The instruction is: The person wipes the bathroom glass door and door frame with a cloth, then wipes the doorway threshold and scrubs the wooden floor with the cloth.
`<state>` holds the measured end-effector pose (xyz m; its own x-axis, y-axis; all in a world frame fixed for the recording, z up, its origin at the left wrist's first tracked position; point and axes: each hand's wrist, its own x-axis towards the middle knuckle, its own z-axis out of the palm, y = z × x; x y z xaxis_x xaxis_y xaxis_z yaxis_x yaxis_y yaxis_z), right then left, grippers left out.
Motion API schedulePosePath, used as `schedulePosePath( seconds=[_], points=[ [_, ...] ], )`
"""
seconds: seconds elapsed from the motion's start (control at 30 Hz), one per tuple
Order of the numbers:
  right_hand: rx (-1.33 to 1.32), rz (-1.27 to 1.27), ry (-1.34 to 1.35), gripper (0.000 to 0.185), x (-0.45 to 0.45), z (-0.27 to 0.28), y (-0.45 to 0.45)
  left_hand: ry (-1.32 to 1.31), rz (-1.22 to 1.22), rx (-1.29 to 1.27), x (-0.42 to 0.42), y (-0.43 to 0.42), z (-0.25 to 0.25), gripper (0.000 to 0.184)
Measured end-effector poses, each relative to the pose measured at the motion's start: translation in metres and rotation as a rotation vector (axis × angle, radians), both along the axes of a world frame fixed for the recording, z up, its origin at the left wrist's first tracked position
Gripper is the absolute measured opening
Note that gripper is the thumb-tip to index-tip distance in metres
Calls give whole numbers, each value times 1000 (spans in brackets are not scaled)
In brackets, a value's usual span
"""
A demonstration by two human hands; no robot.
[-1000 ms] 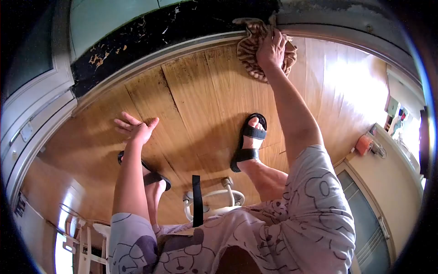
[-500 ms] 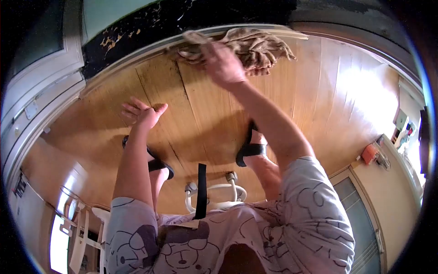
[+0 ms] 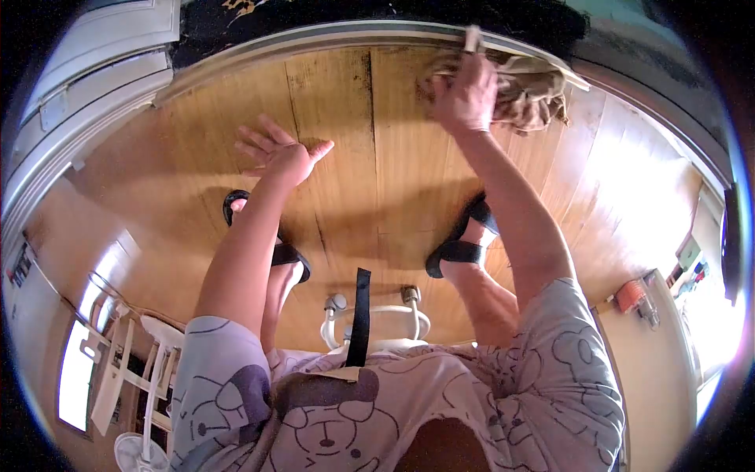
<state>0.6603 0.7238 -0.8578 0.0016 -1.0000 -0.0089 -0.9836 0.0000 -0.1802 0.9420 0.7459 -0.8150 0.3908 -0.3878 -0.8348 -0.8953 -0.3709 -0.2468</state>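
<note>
My right hand (image 3: 469, 98) is at the far edge of the wooden floor, at the left end of a crumpled brown cloth (image 3: 536, 93). Its fingers are bent over the cloth, part of which is hidden beneath them. A pale, narrow tip, blurred, sticks up beyond the knuckles; whether it is a finger or something else I cannot make out. My left hand (image 3: 281, 155) hangs over the floor with its fingers spread and nothing in it.
A raised strip (image 3: 330, 35) borders the wooden floor (image 3: 346, 189) along a black panel. My feet wear black sandals (image 3: 460, 250). Below me is a stool with white legs and casters (image 3: 410, 294). White furniture (image 3: 118, 377) stands at lower left; an orange item (image 3: 630, 296) is at right.
The view has shifted, so the floor appears further right. My right hand has moved right along the edge, and the cloth's left end has bunched rightward. My left hand stays spread.
</note>
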Motion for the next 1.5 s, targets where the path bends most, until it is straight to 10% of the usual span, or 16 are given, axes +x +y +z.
schedulePosePath(
  seconds=[0.3,0.53,0.7,0.93,1.03,1.1,1.17,1.23,1.33,1.5],
  points=[
    [236,260,-452,47,210,6,-39,29,-31,6,8,5,-11,132],
    [538,216,-288,49,55,36,-37,80,51,3,3,-5,8,127],
    [-53,202,227,58,-95,11,4,67,35,19,6,-3,0,129],
    [186,337,248,48,59,-7,-15,75,55,9,5,0,2,131],
    [503,182,-373,29,138,20,-32,87,66,-9,6,1,-4,131],
    [189,437,-391,27,180,-7,-21,73,66,-25,7,1,-2,131],
    [156,418,-297,25,155,6,-19,94,82,-49,6,1,2,131],
    [747,197,-346,33,93,34,-34,96,91,-46,7,2,4,131],
    [178,143,38,38,-29,7,8,89,82,16,6,-3,5,131],
    [157,125,287,28,-49,9,5,105,59,-15,9,2,-1,129]
  ],
)
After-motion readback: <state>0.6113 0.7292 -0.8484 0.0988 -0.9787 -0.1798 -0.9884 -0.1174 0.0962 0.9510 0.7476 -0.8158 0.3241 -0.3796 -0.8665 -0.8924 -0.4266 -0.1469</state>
